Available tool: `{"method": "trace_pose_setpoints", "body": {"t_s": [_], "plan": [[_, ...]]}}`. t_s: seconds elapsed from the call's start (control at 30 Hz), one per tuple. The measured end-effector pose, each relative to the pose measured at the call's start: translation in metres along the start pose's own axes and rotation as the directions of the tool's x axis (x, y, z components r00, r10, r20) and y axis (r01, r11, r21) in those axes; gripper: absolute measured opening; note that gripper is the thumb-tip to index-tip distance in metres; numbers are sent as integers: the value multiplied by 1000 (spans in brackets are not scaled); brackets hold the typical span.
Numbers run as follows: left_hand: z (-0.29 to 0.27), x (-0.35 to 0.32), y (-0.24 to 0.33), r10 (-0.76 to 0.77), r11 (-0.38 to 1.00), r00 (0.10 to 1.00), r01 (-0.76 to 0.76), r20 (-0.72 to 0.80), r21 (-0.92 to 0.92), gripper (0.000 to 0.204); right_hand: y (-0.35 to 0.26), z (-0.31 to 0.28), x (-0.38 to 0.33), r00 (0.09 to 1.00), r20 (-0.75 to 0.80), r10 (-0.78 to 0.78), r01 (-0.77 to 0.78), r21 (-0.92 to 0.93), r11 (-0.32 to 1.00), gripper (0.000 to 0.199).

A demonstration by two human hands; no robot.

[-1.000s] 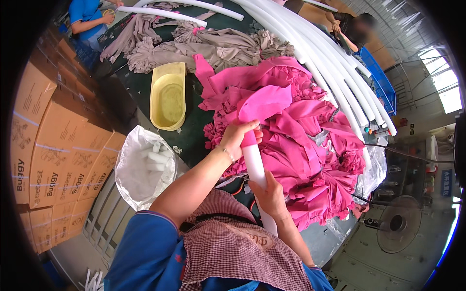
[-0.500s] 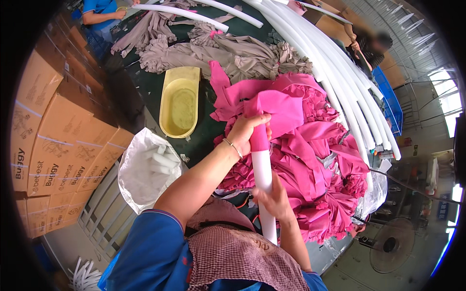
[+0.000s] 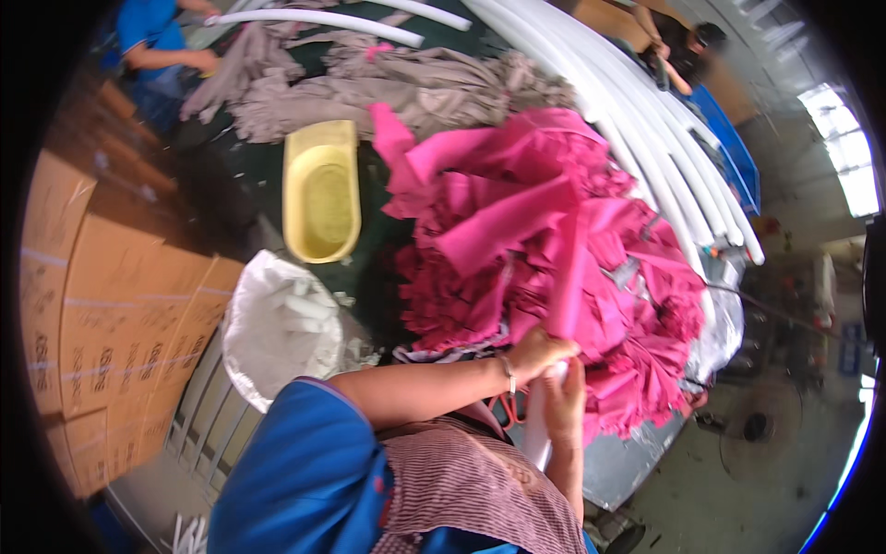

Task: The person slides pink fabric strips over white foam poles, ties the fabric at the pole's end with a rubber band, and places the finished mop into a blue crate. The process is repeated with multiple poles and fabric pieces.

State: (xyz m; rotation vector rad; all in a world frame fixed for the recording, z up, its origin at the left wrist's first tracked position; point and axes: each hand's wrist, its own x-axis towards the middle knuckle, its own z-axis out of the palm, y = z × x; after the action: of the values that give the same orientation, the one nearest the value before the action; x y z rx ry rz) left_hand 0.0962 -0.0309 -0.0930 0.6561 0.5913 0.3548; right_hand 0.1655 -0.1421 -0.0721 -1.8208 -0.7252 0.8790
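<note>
A pink fabric sleeve (image 3: pixel 568 277) runs straight over a white foam tube (image 3: pixel 537 434), whose bare lower end shows near my apron. My left hand (image 3: pixel 543 355) is closed around the sleeve's near edge, with a bracelet on that wrist. Just below it, my right hand (image 3: pixel 564 399) wraps around the white tube, its thumb pointing up by my left fingers. Beyond and around both hands lies a heap of crumpled pink fabric (image 3: pixel 498 198). Orange-handled scissors (image 3: pixel 508 408) lie left of the tube, partly hidden by my left forearm.
A yellow oblong basin (image 3: pixel 322 198) stands on the dark table. Left of it are a white-lined bin (image 3: pixel 268 355) of foam offcuts and stacked cartons (image 3: pixel 120 342). Grey-brown fabric (image 3: pixel 388 92) and long white tubes (image 3: pixel 646 148) lie beyond. Two other people work at the far side.
My left hand has drawn the pink sleeve down the tube toward me, covering much more of it. Both hands now meet near my apron; the view has shifted slightly.
</note>
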Motion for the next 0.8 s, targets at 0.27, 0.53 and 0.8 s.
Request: {"method": "trace_pose_setpoints", "body": {"t_s": [0.27,0.53,0.8], "plan": [[-203,-7,156,961,147,258,-187,-96,971,15,-12,-20,9,999,-32,23,-19,101,995,48],[-369,-42,133,329,-341,754,656,-568,674,43,-38,10,28,977,211,21,-57,163,985,54],[-378,-52,163,794,-64,561,462,-235,884,34,-71,30,55,956,194,-221,210,77,975,53]]}}
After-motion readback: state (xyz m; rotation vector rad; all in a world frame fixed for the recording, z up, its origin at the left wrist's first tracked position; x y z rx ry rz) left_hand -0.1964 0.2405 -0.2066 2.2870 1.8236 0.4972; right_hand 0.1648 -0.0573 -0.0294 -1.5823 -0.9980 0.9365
